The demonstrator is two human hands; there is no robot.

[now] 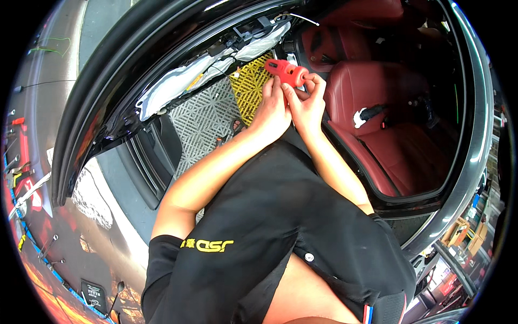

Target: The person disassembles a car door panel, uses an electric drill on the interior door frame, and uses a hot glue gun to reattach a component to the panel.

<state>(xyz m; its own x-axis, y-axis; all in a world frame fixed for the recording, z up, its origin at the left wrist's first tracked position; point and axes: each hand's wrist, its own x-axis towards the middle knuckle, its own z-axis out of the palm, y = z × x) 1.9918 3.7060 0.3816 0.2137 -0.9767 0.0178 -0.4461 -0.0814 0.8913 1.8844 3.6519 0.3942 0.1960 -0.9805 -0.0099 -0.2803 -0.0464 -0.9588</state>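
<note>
In the gap of an open car door, the head view has both bare hands meeting, and here's the centre of it: a red tool [286, 72], up at the fingertips, in front of the red seat [350, 89]. The left hand [274, 105] grips its underside, thumb up against the body. The right hand [309, 105] has it too, thumb and fingers closed around the rounder end. Off to the left, the door shows its crinkled white lining [175, 83]; down below, yellow floor grating [250, 94] sits right beside grey floor grating [202, 121].
</note>
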